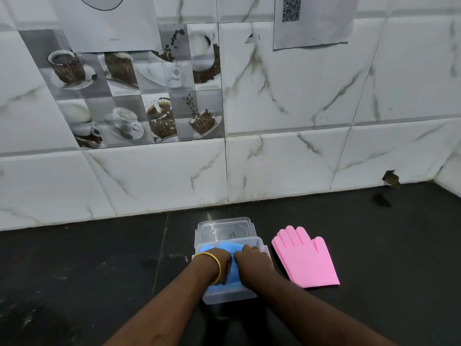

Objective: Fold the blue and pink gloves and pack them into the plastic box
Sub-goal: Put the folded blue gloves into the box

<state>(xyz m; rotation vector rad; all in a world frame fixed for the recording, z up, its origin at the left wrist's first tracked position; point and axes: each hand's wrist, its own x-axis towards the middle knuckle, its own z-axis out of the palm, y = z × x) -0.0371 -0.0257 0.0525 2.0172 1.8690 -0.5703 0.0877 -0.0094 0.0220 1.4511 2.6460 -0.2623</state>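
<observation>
Centrally, your left hand and right hand pressed, fingers curled, on blue folded gloves inside the clear plastic box; flat pink rubber gloves lay just right.

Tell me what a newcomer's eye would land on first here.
The pink gloves stand out most, lying flat on the dark counter just right of the plastic box. Next come both hands, left hand and right hand, pressing the blue gloves down into that box. Behind, coffee-cup picture tiles break up the white marbled wall.
</observation>
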